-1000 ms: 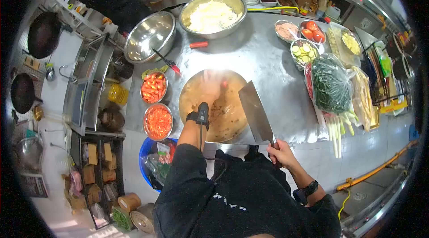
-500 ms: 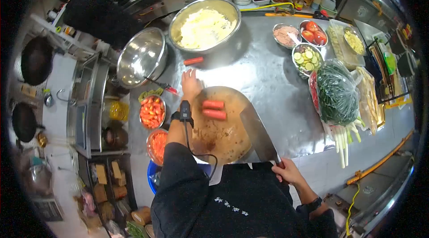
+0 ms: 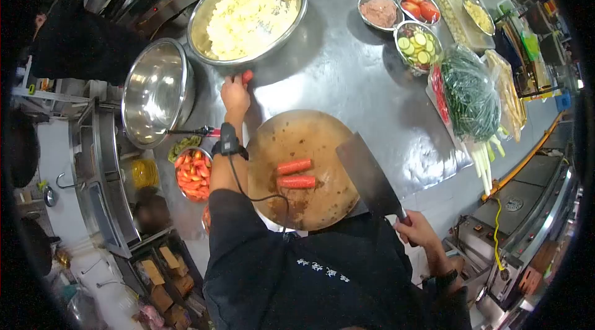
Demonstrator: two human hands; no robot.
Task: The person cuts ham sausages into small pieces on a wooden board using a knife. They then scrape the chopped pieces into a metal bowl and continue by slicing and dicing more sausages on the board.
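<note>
My left hand (image 3: 235,96) reaches across the steel table, its fingers closed on a short red sausage (image 3: 247,76) below the large bowl of pale yellow pieces. Two more red sausages, an upper one (image 3: 294,166) and a lower one (image 3: 296,182), lie side by side on the round wooden chopping board (image 3: 304,135). In my right hand (image 3: 414,229) is the handle of a cleaver (image 3: 372,178). The wide blade hangs over the right edge of the board, apart from the sausages.
A large steel bowl (image 3: 297,17) of yellow pieces stands beside another steel bowl (image 3: 184,82). Chopped red-orange pieces (image 3: 193,175) fill a bowl at left. At right are tomatoes (image 3: 421,5), sliced cucumber (image 3: 419,46) and bagged greens (image 3: 472,91). A person in black (image 3: 80,45) stands far left.
My left hand has moved forward and closed on the sausage that lay apart on the table. My view has shifted; the cleaver stays in my right hand over the board's right side.
</note>
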